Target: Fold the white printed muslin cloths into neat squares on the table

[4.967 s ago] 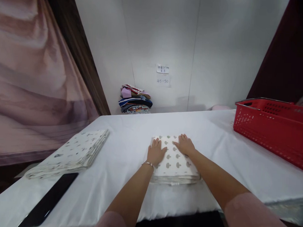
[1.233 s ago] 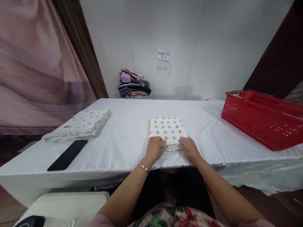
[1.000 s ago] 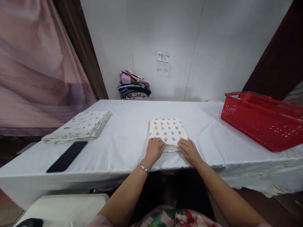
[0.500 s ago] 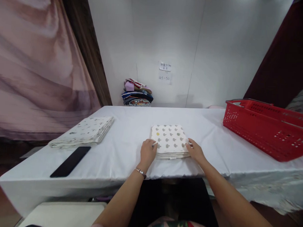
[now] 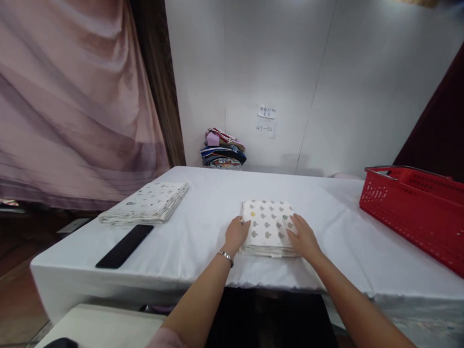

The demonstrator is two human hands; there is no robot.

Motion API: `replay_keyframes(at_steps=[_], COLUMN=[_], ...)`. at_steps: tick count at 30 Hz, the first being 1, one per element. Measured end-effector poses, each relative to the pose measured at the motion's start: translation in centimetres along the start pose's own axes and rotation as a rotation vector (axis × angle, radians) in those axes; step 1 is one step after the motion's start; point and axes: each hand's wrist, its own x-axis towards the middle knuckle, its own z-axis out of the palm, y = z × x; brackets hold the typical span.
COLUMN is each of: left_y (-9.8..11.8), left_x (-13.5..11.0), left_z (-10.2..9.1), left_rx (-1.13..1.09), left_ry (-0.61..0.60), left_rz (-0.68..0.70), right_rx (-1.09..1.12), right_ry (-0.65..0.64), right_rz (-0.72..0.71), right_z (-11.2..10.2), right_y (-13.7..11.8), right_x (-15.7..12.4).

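At far left we see a pink curtain (image 5: 66, 112) hanging beside the white-sheeted surface (image 5: 201, 193). On the surface's left end lies a folded pile of printed fabric (image 5: 147, 204), at 9 o'clock from the cloth in hand, with a black phone (image 5: 125, 239) just nearer us at 8 o'clock. At 11 o'clock a stack of colourful clothes (image 5: 223, 153) sits against the wall, and two paper notes (image 5: 266, 119) are stuck up at 12 o'clock.

The folded mushroom-print cloth (image 5: 268, 223) lies flat near the front edge of the surface, about mid-width. Our left hand (image 5: 236, 234) sits against its left edge, fingers bent onto the top; we cannot tell whether that grip pinches the layers. Our right hand (image 5: 304, 238) rests flat on the right edge, grip released, fingers spread.

At 3 o'clock, well apart, stands a red basket (image 5: 421, 211); only bare sheet lies between it and the cloth.

A second ago both hands were on the cloth's near edge; now they flank it at 9 and 3 o'clock. The cloth has stayed in its place, as have the pile, the phone and the basket.
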Motion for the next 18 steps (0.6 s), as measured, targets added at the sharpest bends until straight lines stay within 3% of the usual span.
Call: replay_keyframes(at_steps=[4,8,14,18], left_y=[1.3,1.7,2.2,2.9], left_x=[2.8,6.0,10.6,12.9], left_z=[0.3,1.0,1.8,2.4], left_rx=[-0.038,-0.085,-0.162,-0.184], left_ry=[-0.002,-0.018,-0.074,-0.049], left_rz=[-0.041,-0.098,-0.174,-0.196], right_rx=[-0.012,-0.109,-0.156,-0.174], right_ry=[-0.190,-0.424,-0.434,-0.430], right_rz=[-0.118,-0.148,-0.165,-0.185], right_z=[0.9,2.2,2.7,2.8], right_y=[-2.1,-2.6,-2.4,-2.4], right_x=[1.4,0.7,-0.1,-0.2])
